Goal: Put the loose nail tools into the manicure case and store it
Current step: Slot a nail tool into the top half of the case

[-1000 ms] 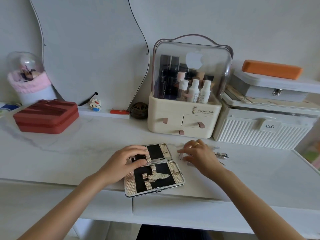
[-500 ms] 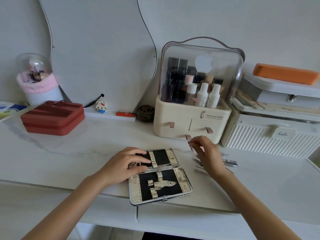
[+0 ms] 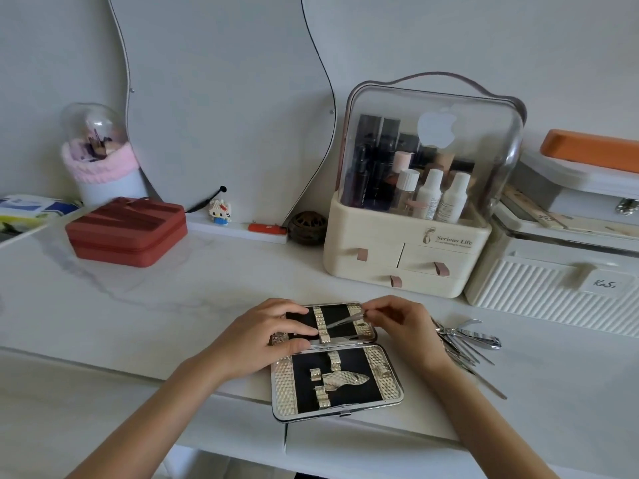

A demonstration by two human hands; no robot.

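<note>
The manicure case (image 3: 385, 378) lies open flat on the white table, black lining and gold straps showing. My left hand (image 3: 262, 337) rests on its far half, fingers flat on the lining and thumb along the hinge. My right hand (image 3: 401, 323) pinches a thin metal nail tool (image 3: 345, 321) and holds its tip at the gold strap (image 3: 320, 323) of the far half. Several loose metal tools (image 3: 463, 344), a nail clipper among them, lie in a pile just right of that hand.
A cream cosmetics organiser (image 3: 408, 250) with drawers stands behind the case. A white ribbed box (image 3: 553, 292) sits to its right, a red zip case (image 3: 128, 231) at the back left. The table's front edge (image 3: 311, 440) runs just below the manicure case.
My right hand has left the tool pile, picked up a thin tool and carried it left over the case's far half. My left hand stays on the case.
</note>
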